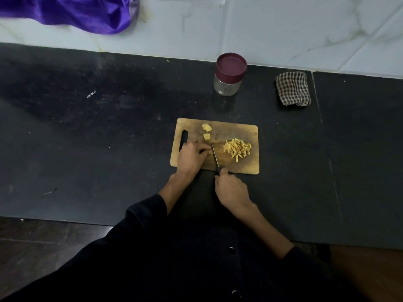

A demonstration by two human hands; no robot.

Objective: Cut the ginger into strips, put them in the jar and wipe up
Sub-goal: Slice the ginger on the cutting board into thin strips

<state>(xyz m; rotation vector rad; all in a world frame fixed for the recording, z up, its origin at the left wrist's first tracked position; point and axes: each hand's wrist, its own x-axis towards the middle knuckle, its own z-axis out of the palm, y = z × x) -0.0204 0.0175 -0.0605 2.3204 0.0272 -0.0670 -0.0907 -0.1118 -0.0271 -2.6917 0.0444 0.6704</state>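
My left hand (190, 156) pins ginger piece (209, 152) on rectangular wooden cutting board (244, 131), black bench (109, 127); my right hand (231, 190) grips black-handled knife (214, 156). Cut yellow strips (237, 148) piled right; maroon-lidded glass jar (230, 75) closed behind.

Both hands forward, left (192, 156) curled down, right (232, 189) clenched.

Table (109, 138): matt black with pale specks and grey smears. Wall tiles (283, 29): white-grey, faint marbled veins. Cloth on the wall ledge (82, 12): glossy violet-purple. Jar (227, 85): clear glass; its lid (231, 65) maroon. Folded rag (293, 88): brown-and-cream small check. Cutting board (235, 131): mid-brown wood, darker stains, black handle slot. Ginger strips (237, 148): yellow, some reddish flecks. Ginger chunks (207, 131): pale yellow. Knife (214, 154): silvery blade, black handle. Sleeves (148, 212): near-black, dark buttons.
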